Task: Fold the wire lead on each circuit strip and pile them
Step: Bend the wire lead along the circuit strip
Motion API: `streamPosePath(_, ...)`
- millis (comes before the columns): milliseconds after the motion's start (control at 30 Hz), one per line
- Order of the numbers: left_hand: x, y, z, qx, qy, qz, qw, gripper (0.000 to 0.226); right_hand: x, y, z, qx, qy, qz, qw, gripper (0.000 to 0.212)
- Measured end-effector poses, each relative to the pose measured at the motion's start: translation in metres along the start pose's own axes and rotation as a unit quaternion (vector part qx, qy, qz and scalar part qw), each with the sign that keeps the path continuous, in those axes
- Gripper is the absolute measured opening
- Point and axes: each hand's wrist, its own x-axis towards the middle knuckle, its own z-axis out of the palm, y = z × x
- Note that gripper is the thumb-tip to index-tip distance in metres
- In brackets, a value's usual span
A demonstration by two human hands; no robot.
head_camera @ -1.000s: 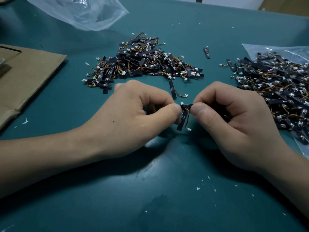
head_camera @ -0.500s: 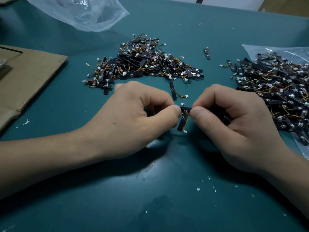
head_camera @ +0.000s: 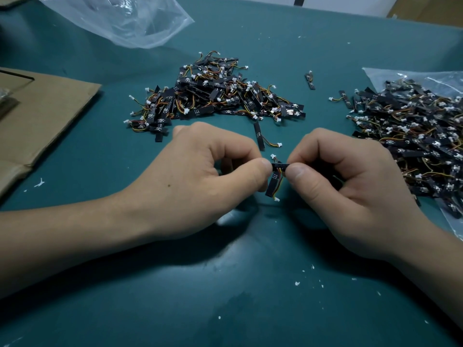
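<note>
Two hands are meeting over the middle of the teal table (head_camera: 225,284), with the forearms entering from the lower left and lower right. The left hand (head_camera: 200,176) is curling its fingers under the palm, and its thumb and forefinger are pinching the upper end of a black circuit strip (head_camera: 271,184) from the left. The right hand (head_camera: 350,186) is mirroring this pose and pinching the same end from the right, so the two thumb tips are almost touching. The strip is hanging below the thumbs, clear of the table, tilting down and to the left. Its wire lead (head_camera: 278,187) is running down the strip's right edge and ending in a white connector (head_camera: 276,199) just under the strip's lower tip.

Compared with one second earlier, both hands are keeping nearly the same pose. The lead, then bowing out to the right, is now lying closer along the strip.

Beyond the hands, a pile of strips (head_camera: 215,96) is lying on the table. A second heap (head_camera: 413,126) is resting on clear plastic at the right.
</note>
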Motion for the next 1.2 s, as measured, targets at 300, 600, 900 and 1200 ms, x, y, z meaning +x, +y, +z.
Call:
streamPosePath(300, -0.0001, -0.0028, 0.0005, 0.002, 0.007, 0.002, 1.000, 0.033, -0.0002, -0.0001, 0.0002, 0.014, -0.004, -0.005, 1.000, 0.014)
streamPosePath(600, -0.0003, -0.0016, -0.0026, -0.058, -0.002, 0.046, 0.997, 0.022, -0.0007, -0.0001, -0.0002, 0.017, -0.005, -0.001, 1.000, 0.016)
streamPosePath(900, -0.0001, -0.0033, -0.0018, -0.013, -0.010, 0.068, 0.998, 0.023, -0.0009, -0.0011, -0.0006, 0.021, -0.038, -0.016, 0.999, 0.016)
streamPosePath(1200, 0.0007, -0.0052, -0.0041, -0.068, -0.025, 0.068, 0.995, 0.024, 0.0002, -0.0009, 0.0010, 0.004, -0.054, -0.007, 0.999, 0.018)
